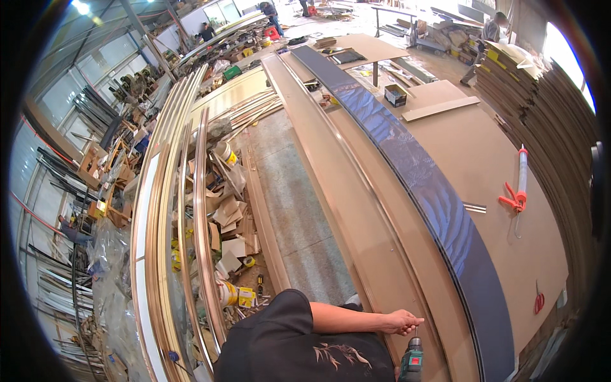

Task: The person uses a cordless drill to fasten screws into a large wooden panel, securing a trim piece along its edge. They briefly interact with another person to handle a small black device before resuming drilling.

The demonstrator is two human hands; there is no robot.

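Note:
My left hand (400,322) reaches across to a long brown panel strip (372,245), its fingers pinched near the tip of the drill's bit. Whatever those fingers hold is too small to make out. A green and black cordless drill (412,361) points away from me at the lower edge, its bit close to the left fingertips. Only a sliver of my right hand (398,372) shows beside the drill's body; the grip on the handle is mostly cut off by the frame. A thin metallic trim (382,216) runs along the panel strip.
Right of the strip lies a long dark-blue film-covered panel (420,172). A caulking gun (519,191) and red-handled scissors (539,299) rest on the brown board (490,159). Stacked sheets (541,114) rise at right. Long metal profiles (202,235) and cardboard scraps (229,216) are left. People are farther off.

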